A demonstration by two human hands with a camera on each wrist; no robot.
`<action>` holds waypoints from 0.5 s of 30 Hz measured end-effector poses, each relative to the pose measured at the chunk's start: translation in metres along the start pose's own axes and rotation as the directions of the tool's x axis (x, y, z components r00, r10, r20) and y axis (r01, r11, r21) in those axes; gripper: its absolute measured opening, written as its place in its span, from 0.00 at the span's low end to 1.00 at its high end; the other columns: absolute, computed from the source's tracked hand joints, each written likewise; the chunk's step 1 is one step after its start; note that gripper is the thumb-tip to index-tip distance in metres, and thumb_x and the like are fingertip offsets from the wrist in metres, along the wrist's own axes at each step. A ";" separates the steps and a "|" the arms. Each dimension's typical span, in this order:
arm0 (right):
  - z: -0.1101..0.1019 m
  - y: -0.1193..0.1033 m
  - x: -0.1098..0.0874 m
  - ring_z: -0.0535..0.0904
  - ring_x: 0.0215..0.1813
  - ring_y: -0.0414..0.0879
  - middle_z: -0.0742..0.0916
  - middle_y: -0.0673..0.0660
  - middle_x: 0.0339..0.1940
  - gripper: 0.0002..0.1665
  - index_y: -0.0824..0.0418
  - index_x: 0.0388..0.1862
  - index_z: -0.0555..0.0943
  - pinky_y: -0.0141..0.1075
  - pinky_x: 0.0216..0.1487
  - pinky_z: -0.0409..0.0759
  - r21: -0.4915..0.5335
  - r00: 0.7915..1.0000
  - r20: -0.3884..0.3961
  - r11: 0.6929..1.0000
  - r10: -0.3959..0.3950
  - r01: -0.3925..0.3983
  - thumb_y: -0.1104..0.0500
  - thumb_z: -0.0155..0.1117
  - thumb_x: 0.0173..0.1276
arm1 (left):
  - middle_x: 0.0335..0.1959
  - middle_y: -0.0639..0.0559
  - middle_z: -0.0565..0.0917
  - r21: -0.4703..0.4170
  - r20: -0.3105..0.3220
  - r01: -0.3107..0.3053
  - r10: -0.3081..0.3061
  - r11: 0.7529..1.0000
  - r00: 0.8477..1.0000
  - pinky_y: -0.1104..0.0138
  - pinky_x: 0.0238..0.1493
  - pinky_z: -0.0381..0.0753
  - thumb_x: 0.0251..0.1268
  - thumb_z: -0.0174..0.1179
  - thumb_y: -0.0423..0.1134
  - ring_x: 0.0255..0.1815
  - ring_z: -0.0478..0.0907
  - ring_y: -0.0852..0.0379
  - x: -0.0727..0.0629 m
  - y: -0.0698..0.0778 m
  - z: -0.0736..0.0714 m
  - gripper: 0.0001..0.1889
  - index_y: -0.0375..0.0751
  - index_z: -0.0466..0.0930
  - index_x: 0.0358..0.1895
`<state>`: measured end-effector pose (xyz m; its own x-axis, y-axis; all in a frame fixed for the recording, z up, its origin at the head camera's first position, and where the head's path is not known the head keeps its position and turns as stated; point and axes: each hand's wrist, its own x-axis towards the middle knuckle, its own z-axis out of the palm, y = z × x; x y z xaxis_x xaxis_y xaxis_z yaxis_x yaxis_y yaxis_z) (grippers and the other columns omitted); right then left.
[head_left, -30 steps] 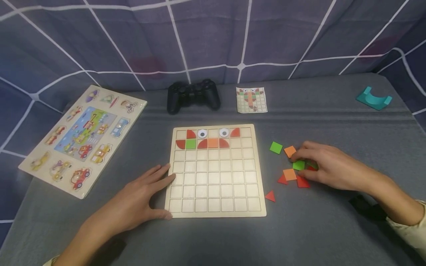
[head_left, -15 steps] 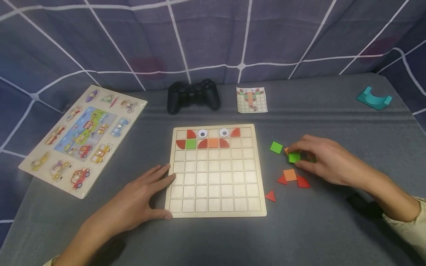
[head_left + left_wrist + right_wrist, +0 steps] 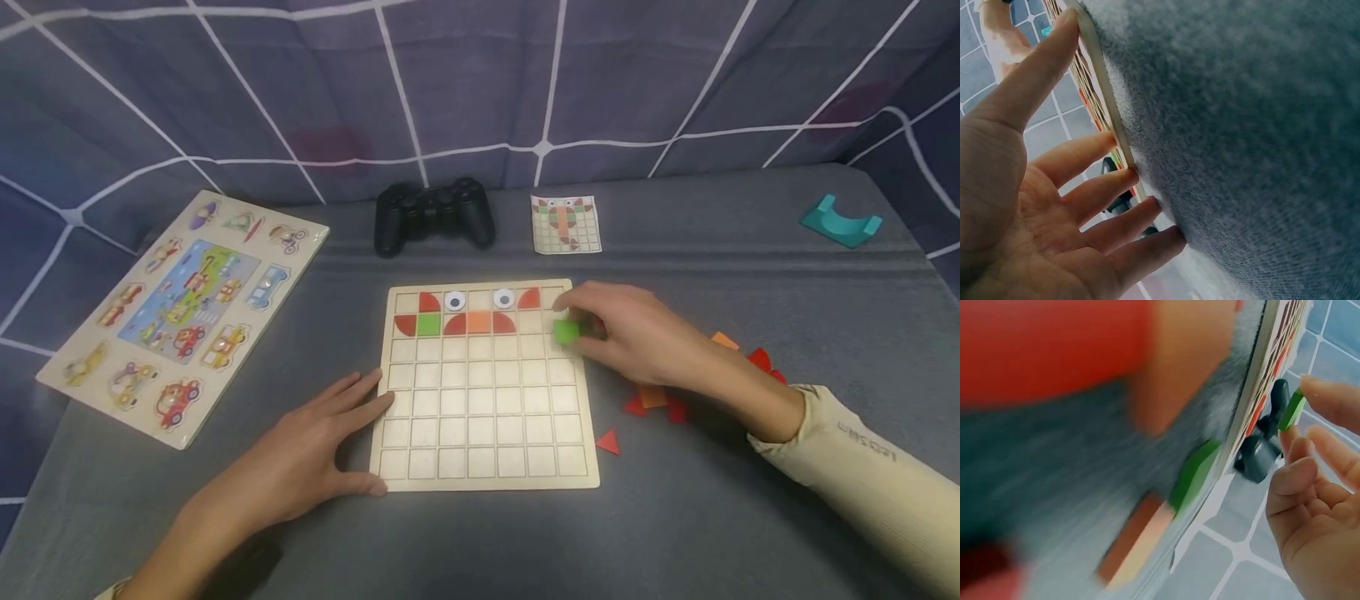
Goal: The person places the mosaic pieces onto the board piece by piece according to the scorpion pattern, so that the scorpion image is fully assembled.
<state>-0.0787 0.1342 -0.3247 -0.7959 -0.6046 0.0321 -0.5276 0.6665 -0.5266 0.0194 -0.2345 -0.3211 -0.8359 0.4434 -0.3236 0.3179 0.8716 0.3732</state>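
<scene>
A pale wooden grid board (image 3: 483,417) lies on the grey cloth. Along its upper rows sit red quarter-round tiles, a green square, an orange square and two googly-eye pieces (image 3: 454,301). My left hand (image 3: 307,454) touches the board's left edge, fingers spread and thumb at the near corner. Over the right columns, my right hand (image 3: 637,333) pinches a green square tile (image 3: 566,332) between thumb and forefinger. The right wrist view shows that tile (image 3: 1292,410) raised off the board. Another green tile (image 3: 1194,475) lies on the cloth there, beside an orange one (image 3: 1135,540).
Loose red and orange tiles (image 3: 725,340) lie under and beyond my right forearm. One red triangle (image 3: 609,442) is near the board's right edge. Behind stand a black game controller (image 3: 435,215) and a pattern card (image 3: 566,225). A picture puzzle (image 3: 187,312) lies left, a teal holder (image 3: 842,223) far right.
My right hand has picked a green square tile from the loose pile and moved left with it over the board. The left hand has stayed at the board's edge.
</scene>
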 end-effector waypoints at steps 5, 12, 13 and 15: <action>0.005 -0.005 0.019 0.77 0.38 0.45 0.83 0.49 0.37 0.21 0.58 0.55 0.82 0.41 0.41 0.75 0.021 1.000 -0.003 1.000 -0.021 0.021 0.64 0.69 0.62 | 0.76 0.43 0.60 0.002 0.012 0.004 -0.004 1.000 1.000 0.40 0.62 0.67 0.38 0.77 0.62 0.75 0.55 0.36 0.001 0.001 -0.001 0.52 0.45 0.71 0.71; 0.011 -0.009 0.037 0.78 0.40 0.45 0.84 0.50 0.39 0.17 0.60 0.48 0.84 0.43 0.46 0.76 0.004 0.997 0.010 0.997 -0.082 0.082 0.68 0.68 0.59 | 0.76 0.42 0.60 0.004 0.011 -0.002 0.002 1.000 1.000 0.41 0.61 0.67 0.38 0.77 0.63 0.75 0.55 0.36 0.001 0.000 -0.001 0.52 0.44 0.71 0.71; 0.012 -0.009 0.039 0.77 0.39 0.45 0.83 0.50 0.38 0.17 0.60 0.47 0.84 0.42 0.45 0.76 -0.003 0.996 0.012 0.996 -0.090 0.090 0.68 0.68 0.59 | 0.76 0.42 0.61 0.004 0.008 -0.004 0.004 1.000 1.000 0.41 0.61 0.67 0.38 0.77 0.63 0.75 0.55 0.36 0.001 0.000 0.000 0.51 0.44 0.71 0.70; 0.014 -0.010 0.043 0.76 0.37 0.45 0.82 0.51 0.37 0.16 0.60 0.46 0.84 0.42 0.42 0.75 -0.015 0.995 0.017 0.995 -0.100 0.101 0.70 0.66 0.57 | 0.76 0.42 0.61 0.006 0.002 -0.008 0.008 1.000 1.000 0.41 0.61 0.68 0.38 0.76 0.63 0.74 0.56 0.35 0.001 -0.001 0.000 0.51 0.45 0.72 0.70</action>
<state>-0.1033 0.0958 -0.3297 -0.7336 -0.6759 0.0701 -0.6096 0.6089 -0.5075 0.0183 -0.2347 -0.3219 -0.8323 0.4508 -0.3226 0.3270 0.8692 0.3708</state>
